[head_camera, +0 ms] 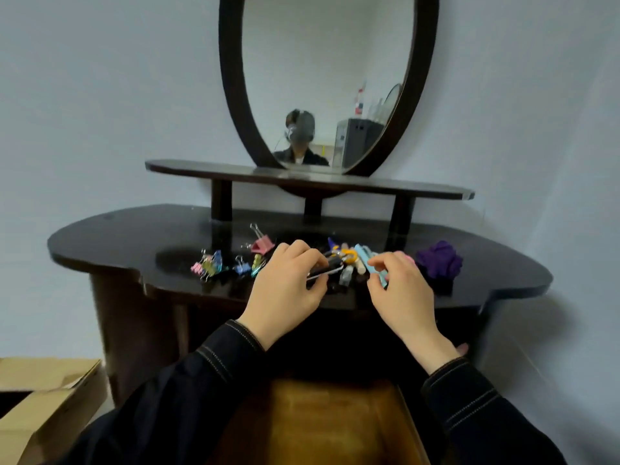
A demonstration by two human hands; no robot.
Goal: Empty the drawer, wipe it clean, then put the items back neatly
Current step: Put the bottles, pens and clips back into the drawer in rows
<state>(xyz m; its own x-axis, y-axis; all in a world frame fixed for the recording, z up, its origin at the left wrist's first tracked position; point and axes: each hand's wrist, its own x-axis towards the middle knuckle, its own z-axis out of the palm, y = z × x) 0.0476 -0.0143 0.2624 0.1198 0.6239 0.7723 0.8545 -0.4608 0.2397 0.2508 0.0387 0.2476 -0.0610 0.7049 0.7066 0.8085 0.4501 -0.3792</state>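
Observation:
The pulled-out wooden drawer (pixel 335 421) shows a bare brown bottom between my sleeves. On the dark dressing table (pixel 134 236) lies a heap of small items (pixel 349 260): pens, clips, an orange piece. My left hand (pixel 288 286) pinches a black pen-like item (pixel 323 272) at the heap's left side. My right hand (pixel 399 286) grips a light blue item (pixel 377 275) at the heap's right side. Colourful binder clips (pixel 214 263) and a larger pink clip (pixel 263 245) lie to the left. A purple cloth (pixel 439 260) is bunched at the right.
An oval mirror (pixel 328 78) stands on a raised shelf (pixel 308 179) behind the items. A cardboard box (pixel 43 404) sits on the floor at lower left. The wall is close behind and to the right of the table.

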